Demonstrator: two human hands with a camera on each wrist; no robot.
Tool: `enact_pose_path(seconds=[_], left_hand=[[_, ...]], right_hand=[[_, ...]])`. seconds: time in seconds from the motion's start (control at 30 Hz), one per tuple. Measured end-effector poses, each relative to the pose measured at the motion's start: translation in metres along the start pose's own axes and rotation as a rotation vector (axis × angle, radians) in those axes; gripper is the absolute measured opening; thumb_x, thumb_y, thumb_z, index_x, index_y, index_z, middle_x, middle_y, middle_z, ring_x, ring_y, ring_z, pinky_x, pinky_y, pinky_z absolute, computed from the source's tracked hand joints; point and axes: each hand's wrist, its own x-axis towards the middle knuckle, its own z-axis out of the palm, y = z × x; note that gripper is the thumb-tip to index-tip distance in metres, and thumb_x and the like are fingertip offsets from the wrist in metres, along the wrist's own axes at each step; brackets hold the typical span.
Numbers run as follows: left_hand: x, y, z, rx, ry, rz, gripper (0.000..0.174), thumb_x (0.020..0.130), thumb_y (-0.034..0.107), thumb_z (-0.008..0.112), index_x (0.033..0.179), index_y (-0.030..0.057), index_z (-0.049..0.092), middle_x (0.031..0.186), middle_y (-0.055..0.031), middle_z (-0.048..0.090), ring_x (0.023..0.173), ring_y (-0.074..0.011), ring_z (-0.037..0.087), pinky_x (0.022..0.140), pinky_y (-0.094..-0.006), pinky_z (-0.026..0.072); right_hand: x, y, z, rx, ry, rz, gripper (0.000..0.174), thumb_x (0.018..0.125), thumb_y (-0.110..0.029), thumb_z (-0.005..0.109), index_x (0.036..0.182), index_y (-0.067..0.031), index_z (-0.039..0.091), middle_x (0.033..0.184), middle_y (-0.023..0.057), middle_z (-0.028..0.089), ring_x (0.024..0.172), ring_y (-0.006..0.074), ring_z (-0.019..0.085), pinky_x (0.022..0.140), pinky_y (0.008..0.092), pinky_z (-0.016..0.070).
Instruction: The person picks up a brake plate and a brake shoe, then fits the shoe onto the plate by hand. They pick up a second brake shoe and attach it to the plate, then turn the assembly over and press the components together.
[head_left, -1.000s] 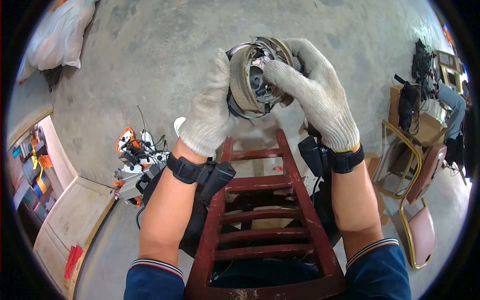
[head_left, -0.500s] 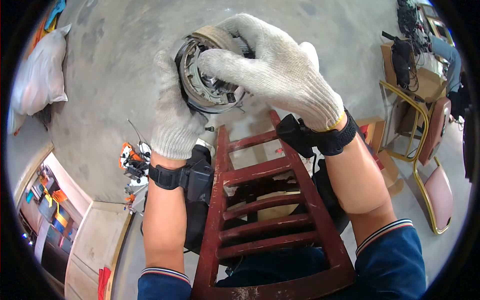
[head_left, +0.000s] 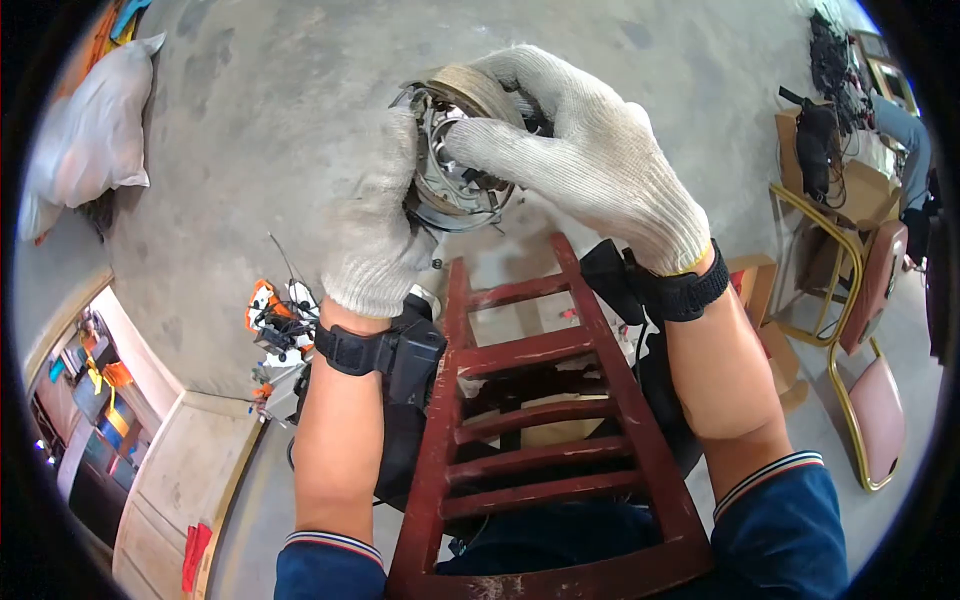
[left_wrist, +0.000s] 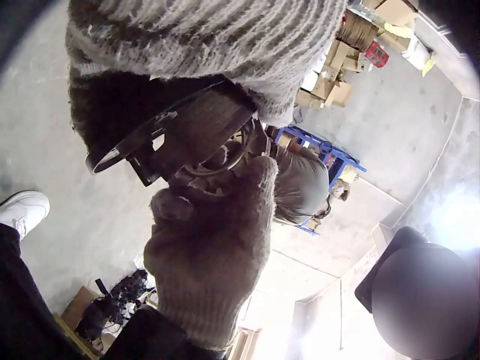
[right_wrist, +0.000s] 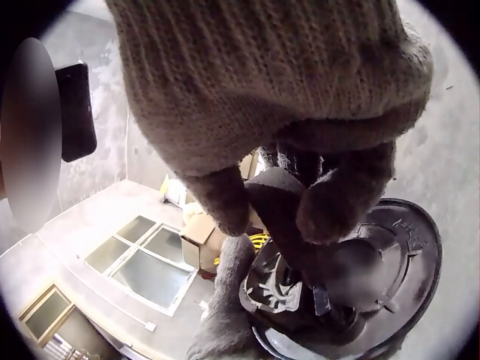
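Evidently, left hand (head_left: 375, 215) and right hand (head_left: 595, 160) grip the metal assembly (head_left: 452, 198) beyond the red frame (head_left: 525, 354); likely weighty, rigid; hold by rim (right_wrist: 436, 262).

Both forearms (head_left: 338, 450) reach forward with elbows bent, the gloved left hand (head_left: 375, 225) raised nearly upright, the gloved right hand (head_left: 605, 165) angled inward, fingers curled, its thumb (head_left: 485, 148) extended toward the other hand.

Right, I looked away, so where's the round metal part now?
In the head view, upper middle: the round metal part, held between left hand and right hand, above the red frame.
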Motion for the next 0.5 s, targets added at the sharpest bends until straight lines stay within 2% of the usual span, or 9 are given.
enact_pose_path(seconds=[0.13, 0.23, 0.3, 0.5], left_hand=[[-0.0035, 0.0055, 0.0054, 0.084, -0.058, 0.017, 0.061, 0.103, 0.051, 0.060, 0.145, 0.0059, 0.054, 0.138, -0.0144, 0.064, 0.125, -0.0283, 0.064, 0.105, -0.0467, 0.0570], [-0.0022, 0.0037, 0.0008, 0.025, -0.090, -0.015, 0.061, 0.104, 0.047, 0.061, 0.147, 0.0057, 0.051, 0.139, -0.0155, 0.063, 0.127, -0.0305, 0.063, 0.105, -0.0491, 0.0572], [-0.0024, 0.0055, 0.0030, 0.016, -0.089, -0.031, 0.060, 0.104, 0.045, 0.061, 0.148, 0.0054, 0.050, 0.139, -0.0161, 0.062, 0.127, -0.0311, 0.063, 0.105, -0.0499, 0.0572], [-0.0050, 0.0091, 0.0070, 0.059, -0.092, -0.030, 0.057, 0.104, 0.039, 0.063, 0.146, 0.0029, 0.051, 0.138, -0.0158, 0.063, 0.124, -0.0292, 0.065, 0.104, -0.0472, 0.0574]], right_hand=[[-0.0003, 0.0000, -0.0001, 0.011, -0.004, -0.011, 0.052, 0.088, -0.041, 0.080, 0.126, -0.0071, 0.069, 0.105, 0.0095, 0.074, 0.095, 0.0162, 0.068, 0.090, 0.0330, 0.0559], [-0.0008, -0.0020, -0.0010, 0.027, -0.019, 0.002, 0.051, 0.087, -0.039, 0.080, 0.126, -0.0065, 0.069, 0.105, 0.0093, 0.074, 0.094, 0.0167, 0.069, 0.089, 0.0330, 0.0561], [-0.0014, -0.0020, -0.0006, 0.030, -0.002, -0.036, 0.052, 0.087, -0.040, 0.072, 0.119, 0.0006, 0.067, 0.101, 0.0208, 0.073, 0.093, 0.0328, 0.072, 0.085, 0.0394, 0.0558], [-0.0020, 0.0004, 0.0001, 0.011, 0.004, -0.037, 0.049, 0.089, -0.038, 0.072, 0.119, 0.0000, 0.066, 0.099, 0.0213, 0.073, 0.092, 0.0331, 0.072, 0.083, 0.0394, 0.0557]])
